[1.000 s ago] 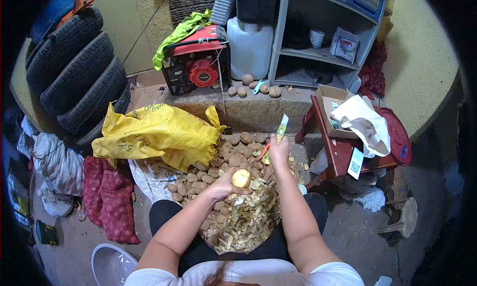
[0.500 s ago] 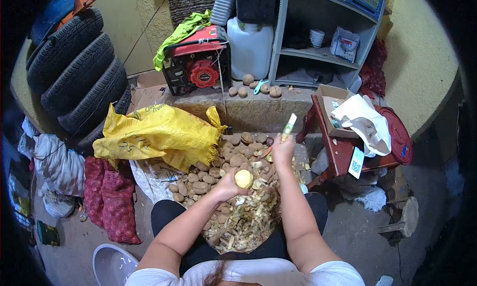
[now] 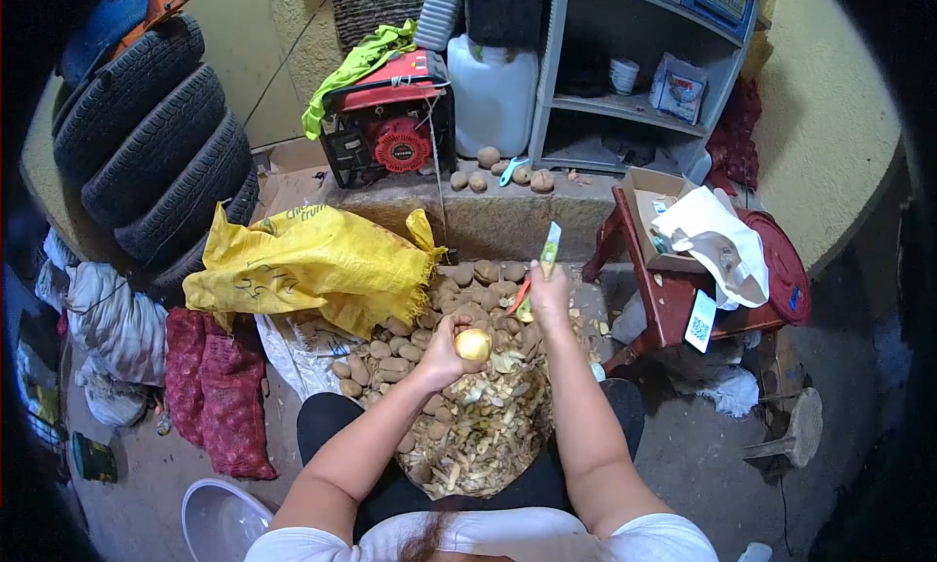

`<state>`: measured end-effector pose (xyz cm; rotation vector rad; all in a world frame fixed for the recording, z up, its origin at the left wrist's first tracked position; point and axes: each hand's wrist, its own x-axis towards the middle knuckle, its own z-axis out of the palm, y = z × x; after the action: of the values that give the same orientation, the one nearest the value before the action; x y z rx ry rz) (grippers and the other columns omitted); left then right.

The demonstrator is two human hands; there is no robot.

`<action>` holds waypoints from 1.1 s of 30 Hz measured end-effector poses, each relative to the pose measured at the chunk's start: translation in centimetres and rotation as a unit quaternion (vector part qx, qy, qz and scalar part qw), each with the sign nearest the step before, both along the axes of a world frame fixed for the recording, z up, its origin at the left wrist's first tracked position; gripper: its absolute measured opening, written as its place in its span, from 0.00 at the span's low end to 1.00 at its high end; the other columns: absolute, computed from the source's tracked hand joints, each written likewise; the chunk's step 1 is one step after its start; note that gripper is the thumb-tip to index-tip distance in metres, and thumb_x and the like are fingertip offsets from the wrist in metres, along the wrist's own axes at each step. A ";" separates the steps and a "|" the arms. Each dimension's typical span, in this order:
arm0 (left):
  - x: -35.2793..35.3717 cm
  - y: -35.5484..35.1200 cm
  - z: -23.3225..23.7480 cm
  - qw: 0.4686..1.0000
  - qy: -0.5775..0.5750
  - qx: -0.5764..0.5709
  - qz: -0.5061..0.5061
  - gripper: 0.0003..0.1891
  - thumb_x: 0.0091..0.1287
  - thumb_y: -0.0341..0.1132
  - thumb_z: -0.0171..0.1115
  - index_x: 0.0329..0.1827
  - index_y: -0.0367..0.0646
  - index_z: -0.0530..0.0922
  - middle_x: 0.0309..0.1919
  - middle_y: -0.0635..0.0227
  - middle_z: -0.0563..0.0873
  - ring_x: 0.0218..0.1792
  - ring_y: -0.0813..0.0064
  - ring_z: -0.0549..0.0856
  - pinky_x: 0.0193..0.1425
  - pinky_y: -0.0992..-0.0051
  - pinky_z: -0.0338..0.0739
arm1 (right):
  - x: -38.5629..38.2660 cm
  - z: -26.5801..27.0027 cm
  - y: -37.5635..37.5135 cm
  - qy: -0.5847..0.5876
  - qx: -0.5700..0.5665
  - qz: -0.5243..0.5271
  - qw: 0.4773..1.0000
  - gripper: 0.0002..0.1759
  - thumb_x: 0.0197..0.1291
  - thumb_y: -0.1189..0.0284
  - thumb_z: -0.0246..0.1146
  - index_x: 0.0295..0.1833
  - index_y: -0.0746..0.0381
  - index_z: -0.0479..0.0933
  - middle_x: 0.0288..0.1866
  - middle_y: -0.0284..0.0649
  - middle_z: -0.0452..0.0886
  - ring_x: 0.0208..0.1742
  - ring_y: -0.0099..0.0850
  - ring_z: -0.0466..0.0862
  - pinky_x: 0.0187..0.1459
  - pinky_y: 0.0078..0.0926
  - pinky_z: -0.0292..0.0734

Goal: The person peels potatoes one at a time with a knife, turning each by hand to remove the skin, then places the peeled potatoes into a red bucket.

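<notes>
My left hand [image 3: 444, 355] is wrapped round a peeled, pale yellow potato [image 3: 473, 344]. To its right, my right hand [image 3: 549, 294] grips a peeler [image 3: 551, 250] whose pale end points up and whose orange part shows at the left of the fingers. Beneath both hands lies a heap of peelings [image 3: 478, 430], with unpeeled brown potatoes [image 3: 390, 367] beside and beyond it. The peeler and the potato are apart.
A yellow sack [image 3: 312, 269] lies at the left, near red net bags [image 3: 220, 396]. On the right is a red stool [image 3: 634, 299] with a box [image 3: 649, 220] on it. A basin [image 3: 224, 523] stands at lower left; a generator [image 3: 390, 123] is ahead.
My left hand has shifted slightly left and up with the potato, turning it a little. My right hand has moved slightly left with the peeler, which now stands more upright.
</notes>
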<state>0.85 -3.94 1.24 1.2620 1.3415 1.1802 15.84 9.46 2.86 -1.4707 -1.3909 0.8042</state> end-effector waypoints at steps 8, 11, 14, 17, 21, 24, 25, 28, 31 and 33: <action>0.4 -0.4 1.5 0.987 -0.128 -0.069 -0.061 0.40 0.35 0.20 0.68 0.55 0.36 0.58 0.44 0.63 0.71 0.45 0.74 0.74 0.48 0.76 0.72 | -0.6 0.7 -1.4 -0.021 -0.011 -0.064 0.998 0.17 0.55 0.63 0.55 0.34 0.69 0.69 0.28 0.53 0.77 0.33 0.47 0.78 0.36 0.38 0.70; -0.9 -0.2 0.5 0.967 -0.224 -0.096 -0.080 0.38 0.40 0.21 0.67 0.56 0.38 0.58 0.46 0.63 0.71 0.44 0.73 0.75 0.48 0.73 0.73 | 1.2 -2.9 2.1 0.018 -0.037 -0.062 0.997 0.18 0.54 0.63 0.56 0.35 0.70 0.70 0.29 0.54 0.77 0.33 0.48 0.78 0.37 0.39 0.70; -1.0 -0.3 1.3 0.900 -0.401 -0.163 -0.054 0.31 0.48 0.26 0.64 0.55 0.40 0.60 0.46 0.64 0.72 0.43 0.71 0.76 0.46 0.68 0.75 | 0.9 -1.9 1.4 0.006 -0.038 -0.067 0.997 0.18 0.53 0.63 0.57 0.34 0.71 0.70 0.30 0.54 0.77 0.33 0.48 0.78 0.37 0.38 0.69; -1.0 0.0 0.6 0.828 -0.509 -0.234 0.008 0.14 0.61 0.40 0.55 0.48 0.46 0.70 0.39 0.68 0.78 0.39 0.71 0.78 0.45 0.63 0.74 | 0.0 -1.4 0.7 0.038 -0.033 -0.022 0.998 0.18 0.54 0.63 0.57 0.34 0.71 0.70 0.30 0.54 0.77 0.33 0.47 0.78 0.37 0.38 0.69; -0.4 0.6 0.7 0.777 -0.565 -0.273 0.040 0.17 0.64 0.49 0.47 0.41 0.45 0.73 0.33 0.65 0.80 0.36 0.70 0.78 0.41 0.64 0.74 | -2.4 4.2 -4.1 0.001 -0.034 0.018 0.999 0.17 0.55 0.63 0.56 0.32 0.70 0.68 0.26 0.53 0.75 0.31 0.47 0.77 0.34 0.38 0.69; -0.1 0.7 0.3 0.812 -0.514 -0.275 0.028 0.21 0.65 0.54 0.40 0.41 0.47 0.72 0.33 0.67 0.80 0.32 0.70 0.78 0.36 0.67 0.73 | -3.6 3.0 -5.1 -0.001 0.056 0.036 0.998 0.17 0.56 0.63 0.55 0.31 0.68 0.67 0.25 0.54 0.75 0.30 0.49 0.77 0.33 0.40 0.69; 0.2 0.9 0.4 0.811 -0.508 -0.288 0.049 0.22 0.65 0.55 0.38 0.40 0.47 0.72 0.29 0.67 0.79 0.28 0.71 0.78 0.30 0.68 0.73 | -3.8 3.1 -5.4 -0.001 0.056 0.036 0.998 0.17 0.56 0.63 0.55 0.31 0.68 0.67 0.25 0.54 0.75 0.30 0.49 0.77 0.33 0.40 0.69; 1.1 0.6 1.3 0.815 -0.490 -0.300 0.075 0.22 0.65 0.56 0.37 0.39 0.47 0.72 0.25 0.68 0.79 0.23 0.72 0.77 0.22 0.71 0.72 | -4.0 3.2 -5.8 -0.025 0.083 0.021 0.996 0.15 0.57 0.66 0.54 0.35 0.68 0.65 0.26 0.53 0.74 0.29 0.49 0.76 0.32 0.40 0.69; 1.8 0.3 1.5 0.834 -0.458 -0.299 0.078 0.21 0.64 0.55 0.38 0.37 0.48 0.71 0.24 0.69 0.78 0.22 0.73 0.76 0.20 0.72 0.70 | -4.0 3.6 -6.1 -0.049 0.098 0.008 0.994 0.14 0.56 0.66 0.55 0.35 0.68 0.65 0.25 0.54 0.74 0.29 0.51 0.76 0.31 0.41 0.69; 1.8 0.4 0.7 0.834 -0.448 -0.309 0.095 0.20 0.64 0.54 0.39 0.36 0.47 0.72 0.23 0.69 0.77 0.21 0.73 0.75 0.20 0.73 0.68 | -4.2 3.5 -6.3 -0.059 0.091 0.003 0.994 0.15 0.56 0.66 0.55 0.35 0.68 0.65 0.25 0.54 0.74 0.30 0.52 0.76 0.31 0.42 0.69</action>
<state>2.69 -3.52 1.97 0.0426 0.9772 1.1072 11.65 3.17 6.41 -1.3914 -1.5153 0.5838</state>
